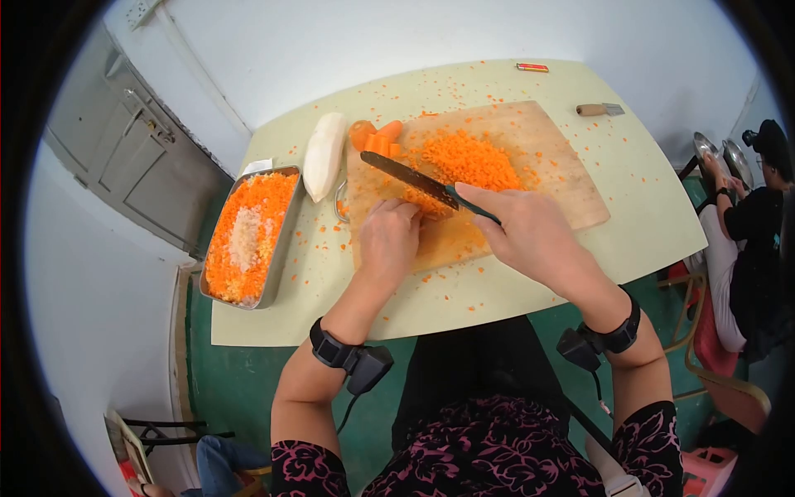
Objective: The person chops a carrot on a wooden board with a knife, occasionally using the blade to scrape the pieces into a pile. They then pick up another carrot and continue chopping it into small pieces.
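My right hand (530, 236) grips the dark green handle of a kitchen knife (407, 177), whose dark blade points to the upper left over the wooden cutting board (559, 170). My left hand (389, 236) rests at the board's left part, its fingers bent and closed against some orange carrot (426, 201) beside the blade; the fingertips are partly hidden. Behind the knife spreads a heap of finely chopped carrot (472, 160). Larger carrot pieces (377, 143) sit at the board's upper left corner. A peeled white radish (324, 157) lies left of the board.
A metal tray (288, 228) at the table's left holds chopped carrot with a pale minced heap on top. A small wooden-handled blade (598, 109) and a red packet (532, 67) lie toward the back. Carrot bits dot the table (331, 315). Another person (754, 215) sits at the right.
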